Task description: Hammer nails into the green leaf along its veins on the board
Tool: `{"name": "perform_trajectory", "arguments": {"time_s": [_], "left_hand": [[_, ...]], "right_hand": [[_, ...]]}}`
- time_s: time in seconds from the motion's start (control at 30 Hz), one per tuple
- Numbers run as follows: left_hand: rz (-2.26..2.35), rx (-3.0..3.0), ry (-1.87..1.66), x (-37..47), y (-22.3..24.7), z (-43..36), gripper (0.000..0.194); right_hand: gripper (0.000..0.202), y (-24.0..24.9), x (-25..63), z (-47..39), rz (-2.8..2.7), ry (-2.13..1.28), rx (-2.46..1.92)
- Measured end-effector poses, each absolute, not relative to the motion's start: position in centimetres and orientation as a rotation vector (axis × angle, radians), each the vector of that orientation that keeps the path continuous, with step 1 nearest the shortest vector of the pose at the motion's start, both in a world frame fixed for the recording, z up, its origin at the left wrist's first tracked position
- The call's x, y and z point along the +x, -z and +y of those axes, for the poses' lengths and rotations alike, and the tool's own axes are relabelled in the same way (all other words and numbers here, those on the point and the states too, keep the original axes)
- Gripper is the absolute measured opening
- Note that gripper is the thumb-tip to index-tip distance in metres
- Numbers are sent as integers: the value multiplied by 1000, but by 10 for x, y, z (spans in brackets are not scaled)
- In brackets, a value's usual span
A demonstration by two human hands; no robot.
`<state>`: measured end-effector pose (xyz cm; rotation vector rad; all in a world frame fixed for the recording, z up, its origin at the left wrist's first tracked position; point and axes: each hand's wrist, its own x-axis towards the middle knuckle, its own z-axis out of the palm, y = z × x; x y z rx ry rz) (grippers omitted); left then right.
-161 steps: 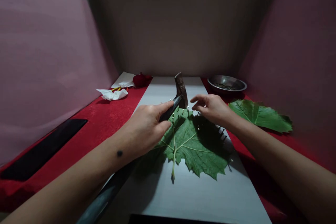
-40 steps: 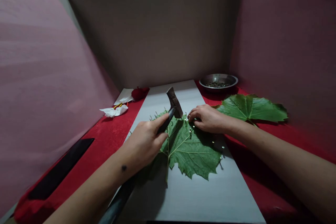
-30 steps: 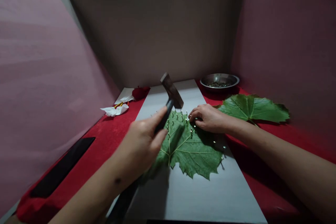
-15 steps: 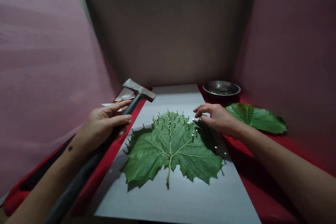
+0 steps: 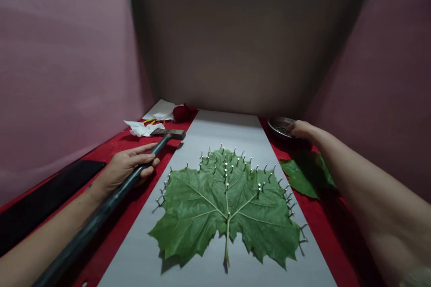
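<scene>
A hammer (image 5: 161,142) with a long dark handle lies in my left hand (image 5: 129,166), its fingers around the shaft, left of the white board (image 5: 229,125). My right hand (image 5: 303,130) reaches into a metal bowl (image 5: 274,126) at the far right; its fingertips are down among small metal pieces and hidden. On the board, between my arms, a large green leaf (image 5: 198,206) lies flat with its stem toward me. Several nails (image 5: 259,188) stand up along its upper edges, sides and central vein.
A second green leaf (image 5: 299,172) rests on the red cloth (image 5: 117,150) under my right forearm. White tissue (image 5: 141,128), yellow-handled things and a red bundle (image 5: 182,112) sit at the back left. A black flat object (image 5: 50,202) lies at the left.
My right hand has gone from above the leaf's upper right side to the bowl. The hammer head has come down closer to the cloth, and the view has shifted.
</scene>
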<state>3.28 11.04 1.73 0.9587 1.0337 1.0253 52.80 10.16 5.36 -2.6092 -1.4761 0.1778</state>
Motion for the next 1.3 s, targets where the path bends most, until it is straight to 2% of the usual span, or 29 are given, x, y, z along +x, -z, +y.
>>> {"name": "perform_trajectory", "arguments": {"time_s": [0.13, 0.37, 0.6, 0.7, 0.83, 0.9, 0.97, 1.07, 1.17, 1.3], "left_hand": [[995, 1019, -1025, 32, -10, 114, 63], [979, 1057, -1024, 33, -3, 120, 65], [988, 1082, -1034, 35, -6, 115, 61], [991, 1090, -1038, 35, -8, 114, 58], [1004, 1079, -1038, 38, -11, 112, 57], [1004, 1070, -1038, 39, -11, 111, 57], [1001, 1063, -1047, 39, -11, 111, 56], [995, 1064, -1055, 39, -9, 112, 52], [1003, 1071, -1055, 39, -9, 112, 50], [1014, 1077, -1065, 39, -10, 111, 49]], "right_hand": [[31, -44, 534, 111, -1525, -292, -2685], [33, -43, 536, 112, -1537, -163, -2680], [17, -50, 530, 90, -1364, 88, -2417], [21, -56, 523, 82, -1229, 122, -2222], [30, -62, 499, 65, -1133, -6, -1959], [24, -65, 480, 51, -1128, -138, -1825], [17, -66, 460, 34, -1001, -563, -1463], [24, -64, 429, 14, -994, -837, -1250], [24, -56, 400, 4, -1101, -878, -1261], [19, -39, 372, 3, -1354, -727, -1407]]}}
